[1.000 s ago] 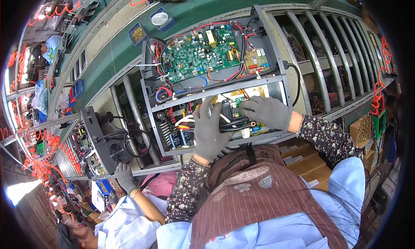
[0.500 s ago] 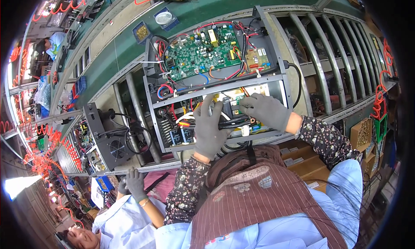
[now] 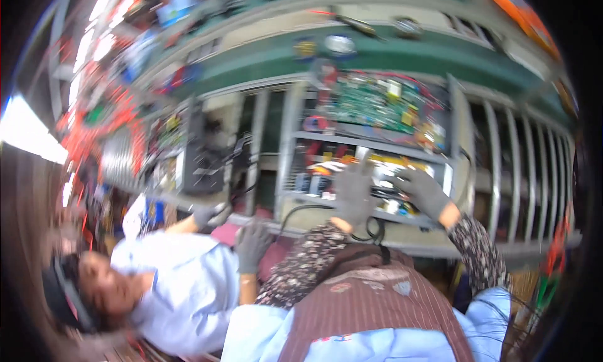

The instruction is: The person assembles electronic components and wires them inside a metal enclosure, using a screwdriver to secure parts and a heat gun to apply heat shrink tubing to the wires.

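A grey metal chassis (image 3: 293, 173) lies in front of me, its green circuit board (image 3: 370, 104) in the far compartment. Both my grey-gloved hands are over the near compartment, among wires and black cables (image 3: 384, 192). My left hand (image 3: 355, 195) lies over the wires at the middle, its fingers stretched out and pointing away from me. To its right, my right hand (image 3: 425, 193) has bent fingers drawn together at the cables. What they pinch, if anything, is lost in the blur. White and orange wires (image 3: 326, 167) show left of my left hand.
A co-worker in light blue (image 3: 182, 268) with grey gloves is close on my left. Beyond lies another dark unit (image 3: 204, 154). Metal rollers (image 3: 493, 167) run to the right. A screwdriver-like tool (image 3: 355, 26) and small dishes (image 3: 340, 45) stand on the far side.
My view has swung left, so the chassis sits further right and the picture is blurred. Both hands remain over the near compartment. The co-worker has turned or leaned more into view, hands apart.
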Demonstrator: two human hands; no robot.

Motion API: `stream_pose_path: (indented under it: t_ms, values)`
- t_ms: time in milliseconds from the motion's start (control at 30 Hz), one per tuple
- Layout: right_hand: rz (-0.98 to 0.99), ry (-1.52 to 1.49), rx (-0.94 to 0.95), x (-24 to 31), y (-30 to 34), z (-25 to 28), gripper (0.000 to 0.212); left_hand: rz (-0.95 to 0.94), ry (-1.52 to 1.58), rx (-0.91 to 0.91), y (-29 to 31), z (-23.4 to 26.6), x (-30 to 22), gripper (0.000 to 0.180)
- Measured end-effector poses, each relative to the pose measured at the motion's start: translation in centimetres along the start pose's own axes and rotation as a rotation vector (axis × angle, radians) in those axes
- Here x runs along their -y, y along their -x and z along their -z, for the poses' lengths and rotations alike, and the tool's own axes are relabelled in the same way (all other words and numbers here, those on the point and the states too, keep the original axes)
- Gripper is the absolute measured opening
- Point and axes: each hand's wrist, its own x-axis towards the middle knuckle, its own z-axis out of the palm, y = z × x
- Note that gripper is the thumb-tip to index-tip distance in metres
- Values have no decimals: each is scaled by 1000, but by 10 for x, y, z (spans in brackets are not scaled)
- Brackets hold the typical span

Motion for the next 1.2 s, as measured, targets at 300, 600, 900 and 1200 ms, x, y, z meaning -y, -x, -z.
stream_pose_path:
  t_ms: [300, 600, 900, 1200]
  values:
    - [65, 56, -68, 9, 3, -3, 35, 55, 29, -300, 21, -22, 6, 63]
    - [54, 15, -96, 10, -6, 4, 31, 85, 48, -236, 14, -6, 3, 65]
    - [50, 17, -97, 9, -5, -3, 30, 90, 38, -246, 16, -7, 7, 68]
    - [33, 17, -69, 17, -7, -1, 33, 112, 34, -267, 13, -11, 10, 67]
